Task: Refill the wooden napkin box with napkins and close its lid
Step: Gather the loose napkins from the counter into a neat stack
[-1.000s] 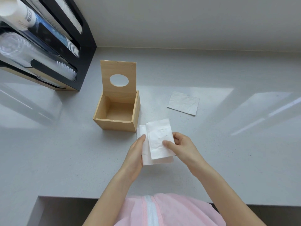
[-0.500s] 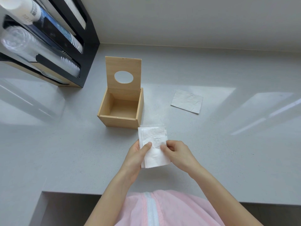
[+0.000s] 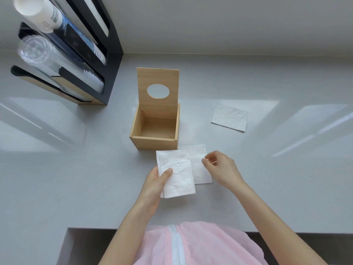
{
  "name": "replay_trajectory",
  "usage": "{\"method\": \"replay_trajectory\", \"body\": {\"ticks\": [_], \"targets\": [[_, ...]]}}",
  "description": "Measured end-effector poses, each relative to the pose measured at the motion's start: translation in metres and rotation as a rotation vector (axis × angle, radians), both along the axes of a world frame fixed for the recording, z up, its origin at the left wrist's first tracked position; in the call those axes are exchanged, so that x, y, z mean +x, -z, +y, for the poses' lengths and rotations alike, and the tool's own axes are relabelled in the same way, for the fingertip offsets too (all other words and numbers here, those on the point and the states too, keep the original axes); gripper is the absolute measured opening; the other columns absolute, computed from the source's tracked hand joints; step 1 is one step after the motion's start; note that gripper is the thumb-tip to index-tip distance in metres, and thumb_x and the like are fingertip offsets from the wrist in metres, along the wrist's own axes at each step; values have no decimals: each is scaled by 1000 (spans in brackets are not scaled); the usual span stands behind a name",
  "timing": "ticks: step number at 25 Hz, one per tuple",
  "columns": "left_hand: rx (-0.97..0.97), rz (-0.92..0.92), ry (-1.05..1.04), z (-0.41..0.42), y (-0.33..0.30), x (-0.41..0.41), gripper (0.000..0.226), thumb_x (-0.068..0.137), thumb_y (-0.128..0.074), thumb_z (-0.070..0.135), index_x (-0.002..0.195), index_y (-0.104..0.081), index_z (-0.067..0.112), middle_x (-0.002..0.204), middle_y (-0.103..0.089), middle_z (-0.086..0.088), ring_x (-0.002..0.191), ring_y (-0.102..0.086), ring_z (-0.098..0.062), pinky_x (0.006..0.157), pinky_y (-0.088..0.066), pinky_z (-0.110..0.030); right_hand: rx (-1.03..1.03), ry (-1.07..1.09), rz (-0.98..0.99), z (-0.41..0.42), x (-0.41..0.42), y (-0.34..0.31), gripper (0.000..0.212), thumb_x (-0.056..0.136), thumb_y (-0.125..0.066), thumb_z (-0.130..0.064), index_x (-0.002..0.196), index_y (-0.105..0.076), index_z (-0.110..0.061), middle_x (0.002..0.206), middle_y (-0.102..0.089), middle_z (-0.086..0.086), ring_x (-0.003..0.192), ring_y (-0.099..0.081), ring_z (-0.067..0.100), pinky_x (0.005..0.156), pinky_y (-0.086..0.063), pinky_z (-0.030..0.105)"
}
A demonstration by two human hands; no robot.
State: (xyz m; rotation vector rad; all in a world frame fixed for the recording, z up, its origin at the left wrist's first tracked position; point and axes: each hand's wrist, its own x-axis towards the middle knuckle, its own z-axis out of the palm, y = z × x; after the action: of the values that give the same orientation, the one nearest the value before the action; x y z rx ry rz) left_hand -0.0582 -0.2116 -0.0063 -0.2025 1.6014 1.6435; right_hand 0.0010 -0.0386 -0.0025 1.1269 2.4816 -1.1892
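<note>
Gripping a small stack of white napkins (image 3: 176,175), the left hand (image 3: 155,183) is held low over the grey counter (image 3: 76,178), thumb pressed across the top sheet and fingers hidden beneath the stack. Forearm enters from the lower edge of the view, bare. The right hand (image 3: 219,167) hovers just to the right of the stack, fingers curled inward with thumb and forefinger drawn together at the edge of a separate napkin (image 3: 200,167); whether that sheet is actually pinched or merely touched cannot be told from this angle. This second napkin lies partly under the held stack, its far corner close to the wooden napkin box (image 3: 155,131).

Box stands on the counter directly beyond the hands, empty inside, its lid (image 3: 158,88) raised upright at the back with an oval opening cut through it. A further single napkin (image 3: 230,119) lies flat well to the right of the box, apart from both hands.

At upper left, a black cup dispenser (image 3: 91,60) holds paper and clear cups lying sideways; its top is cut off by the frame and the printing on the cups is not legible. A pink garment (image 3: 200,245) with a white zip shows at the bottom edge
</note>
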Motion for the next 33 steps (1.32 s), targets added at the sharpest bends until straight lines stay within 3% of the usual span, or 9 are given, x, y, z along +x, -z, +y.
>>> {"method": "replay_trajectory", "body": {"ticks": [5,10,14,17,21,23,25,29,33], "targets": [[-29,12,25,-23,2,-11,13,92,-51,18,96,-62,22,96,-71,5,84,-69,-10,73,-54,-28,231,-41,-148,-20,-17,13,48,86,-59,-31,120,-41,-1,123,-45,16,114,-44,33,88,-42,40],[-38,16,13,-38,3,-19,15,93,-49,18,102,-61,20,103,-70,2,93,-67,-15,76,-53,-30,147,16,-214,-18,-26,15,38,85,-59,-23,112,-48,0,122,-45,19,116,-42,36,90,-40,39],[-37,17,11,-41,4,-19,16,93,-50,18,104,-60,19,104,-69,1,93,-66,-15,74,-53,-29,125,40,-152,-19,-24,20,11,83,-56,-20,89,-53,-11,104,-47,11,108,-44,33,74,-37,32],[-23,20,18,-41,4,-20,15,93,-50,17,102,-61,20,103,-70,2,92,-67,-13,74,-53,-28,151,69,-64,-23,-19,24,17,84,-56,-19,98,-58,-9,103,-55,8,105,-47,30,72,-35,30],[-16,32,44,-38,4,-20,14,92,-50,17,96,-62,25,96,-71,7,84,-68,-8,70,-53,-26,93,124,73,-23,-11,21,14,83,-56,-14,97,-57,-10,87,-57,1,84,-52,22,58,-34,28],[-16,29,53,-38,4,-20,14,92,-50,18,95,-62,25,96,-71,7,82,-69,-6,70,-54,-25,-80,202,152,-20,-6,14,19,85,-58,-13,103,-57,-8,92,-59,2,82,-54,19,58,-40,23],[-17,24,50,-38,3,-20,14,92,-50,17,96,-62,23,97,-70,5,84,-68,-9,72,-54,-27,-441,286,273,-20,-1,1,23,86,-60,-10,108,-58,-4,98,-65,5,85,-62,20,68,-49,23],[-13,10,45,-35,-3,-19,22,95,-45,17,111,-60,14,107,-68,-4,94,-65,-18,82,-51,-32,-1012,175,461,-27,3,-31,28,82,-63,-6,110,-60,-6,100,-71,7,85,-70,19,70,-59,28],[0,9,68,-33,-7,-16,30,97,-39,19,120,-56,12,118,-65,-8,107,-62,-25,91,-48,-41,-1231,42,488,-44,-2,-43,23,86,-56,-13,107,-64,-12,97,-74,2,86,-72,17,66,-59,27]]}}
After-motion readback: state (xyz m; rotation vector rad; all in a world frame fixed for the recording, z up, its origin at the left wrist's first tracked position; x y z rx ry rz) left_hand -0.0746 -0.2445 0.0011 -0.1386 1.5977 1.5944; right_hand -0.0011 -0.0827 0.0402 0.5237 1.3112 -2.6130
